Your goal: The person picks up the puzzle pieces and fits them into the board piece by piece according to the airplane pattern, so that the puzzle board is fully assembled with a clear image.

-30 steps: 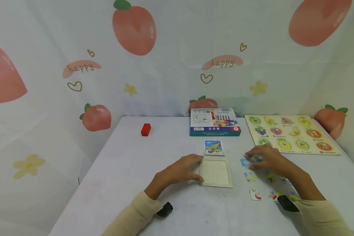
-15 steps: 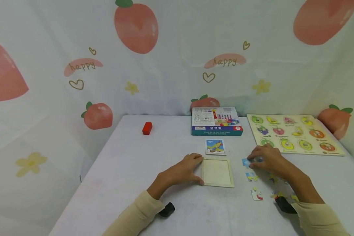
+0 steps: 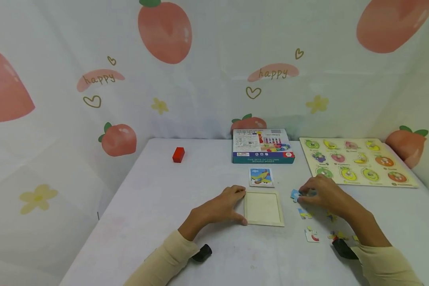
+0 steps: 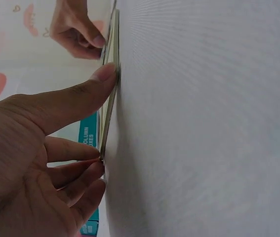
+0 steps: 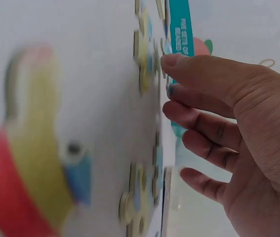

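A square wooden puzzle tray (image 3: 263,208) with a raised rim lies bare on the white tabletop. My left hand (image 3: 219,206) holds its left side, thumb at the near corner and index finger at the far one; the left wrist view shows both touching the thin edge (image 4: 108,116). To the right, my right hand (image 3: 323,194) pinches a light-blue jigsaw piece (image 3: 294,195) between thumb and index finger, the other fingers loosely bent. Below that hand lie several more pieces, among them a blue-yellow piece (image 3: 305,213) and a white-red piece (image 3: 312,235). Some are partly hidden by the right arm.
Behind the tray lies a small airplane picture (image 3: 261,177). Farther back sit a beaded-column box (image 3: 263,146) and, at right, a fruit puzzle board (image 3: 359,163). A red block (image 3: 178,155) stands at back left. A peach-printed cloth (image 3: 200,99) hangs behind the table.
The light-blue piece has shifted slightly left and turned in my right hand's pinch. My left hand stays at the tray. The head view has shifted a little.
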Motion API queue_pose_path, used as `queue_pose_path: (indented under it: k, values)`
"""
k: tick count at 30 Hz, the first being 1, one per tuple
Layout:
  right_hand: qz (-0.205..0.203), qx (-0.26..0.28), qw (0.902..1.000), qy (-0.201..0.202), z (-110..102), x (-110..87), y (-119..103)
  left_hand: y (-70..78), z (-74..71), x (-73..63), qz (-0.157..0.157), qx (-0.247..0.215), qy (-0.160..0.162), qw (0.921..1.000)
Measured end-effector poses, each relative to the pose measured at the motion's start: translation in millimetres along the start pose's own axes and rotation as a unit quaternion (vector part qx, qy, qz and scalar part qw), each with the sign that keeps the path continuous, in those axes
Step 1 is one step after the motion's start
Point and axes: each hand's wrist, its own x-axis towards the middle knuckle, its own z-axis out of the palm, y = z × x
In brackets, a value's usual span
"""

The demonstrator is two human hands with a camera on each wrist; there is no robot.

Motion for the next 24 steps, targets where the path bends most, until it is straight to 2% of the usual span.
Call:
queue_pose_path:
  k: [6,10,16,24]
  values:
    - [-0.024,0.012,0.9996,0.003,3,5.7,-18,-0.4,-1.4,-0.5,-0.003,-0.004,-0.005,1.0]
    - [-0.037,0.014,0.9991,-0.011,10,13.0,-33,-1.1,-1.5,-0.4,0.0,-0.01,-0.002,0.9999]
    - [-0.074,0.008,0.9967,-0.033,21,27.0,-54,-2.2,-1.3,-0.2,0.006,-0.01,0.004,0.9999]
    - [-0.131,-0.015,0.9909,-0.024,33,41.1,-73,-2.2,-1.8,0.1,-0.005,-0.016,-0.004,0.9999]
